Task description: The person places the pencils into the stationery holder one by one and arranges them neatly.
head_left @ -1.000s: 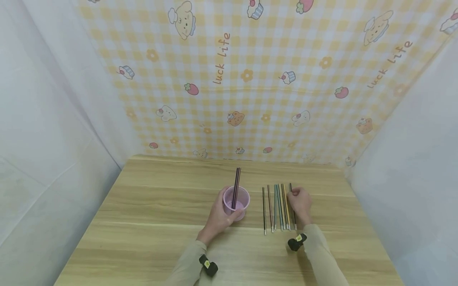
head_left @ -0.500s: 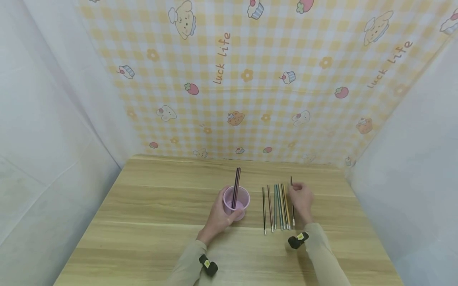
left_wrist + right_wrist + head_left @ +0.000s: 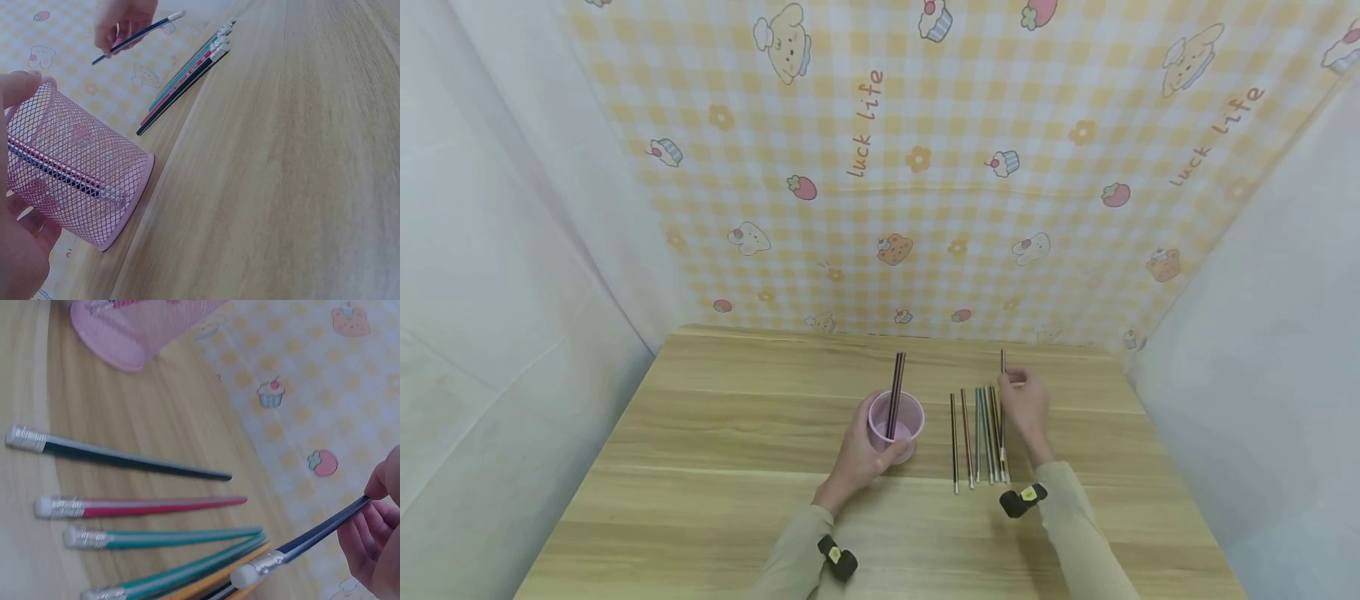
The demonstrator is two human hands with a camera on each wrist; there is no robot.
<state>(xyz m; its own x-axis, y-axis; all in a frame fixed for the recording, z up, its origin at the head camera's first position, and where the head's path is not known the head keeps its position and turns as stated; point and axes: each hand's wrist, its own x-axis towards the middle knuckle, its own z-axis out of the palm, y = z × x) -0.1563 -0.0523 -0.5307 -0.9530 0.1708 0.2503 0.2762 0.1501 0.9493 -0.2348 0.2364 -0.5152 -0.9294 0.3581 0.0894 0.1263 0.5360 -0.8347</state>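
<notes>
1. Fingers (image 3: 369, 540) of the right hand (image 3: 1027, 404) pinch a dark pencil (image 3: 319, 529) toward its far end; its eraser end points to the near side, over the right part of the loose row.
2. Curled round a pink cup (image 3: 94, 140), the left hand (image 3: 859, 450) holds it at its left side, left of the loose row.
3. From above, the head view shows dark pencils (image 3: 894, 400) inside the cup, leaning, their upper ends sticking out past the rim.
4. Only the left wrist view shows the cup's mesh clearly, and through it the pencils' eraser ends down near the base; one of these pencils looks reddish there.
5. Erasers and colours show best in the right wrist view: a dark green pencil (image 3: 137, 461), a red pencil (image 3: 156, 507) and teal pencils (image 3: 178, 538) lie on the table (image 3: 737, 417), with yellow and black ones partly hidden beneath the pinched pencil.
</notes>
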